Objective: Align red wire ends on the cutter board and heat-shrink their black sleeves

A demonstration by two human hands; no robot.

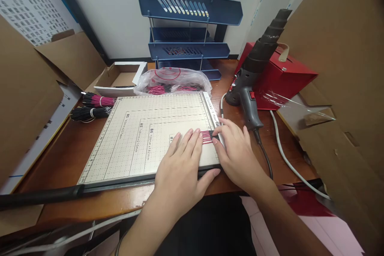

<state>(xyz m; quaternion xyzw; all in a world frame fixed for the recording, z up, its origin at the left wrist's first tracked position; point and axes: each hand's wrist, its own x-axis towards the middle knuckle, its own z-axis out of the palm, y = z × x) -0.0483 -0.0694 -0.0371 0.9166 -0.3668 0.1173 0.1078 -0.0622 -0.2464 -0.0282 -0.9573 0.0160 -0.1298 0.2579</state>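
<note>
A row of short red wires (207,136) with black ends lies on the beige gridded cutting board (135,136) near its right edge. My left hand (180,168) lies flat on the board, fingers stretched out and resting on the left ends of the wires. My right hand (235,148) rests at the board's right edge, its fingertips pressing the black ends of the wires against the ruler strip (214,118). Neither hand grips anything.
A black heat gun (255,76) stands right of the board with its cable (265,156); a red box (279,76) lies behind. Bundles of red and black wires (93,106), a plastic bag of wires (172,82), a small cardboard box (120,78) and blue stacked trays (189,32) stand behind. Cardboard walls flank both sides.
</note>
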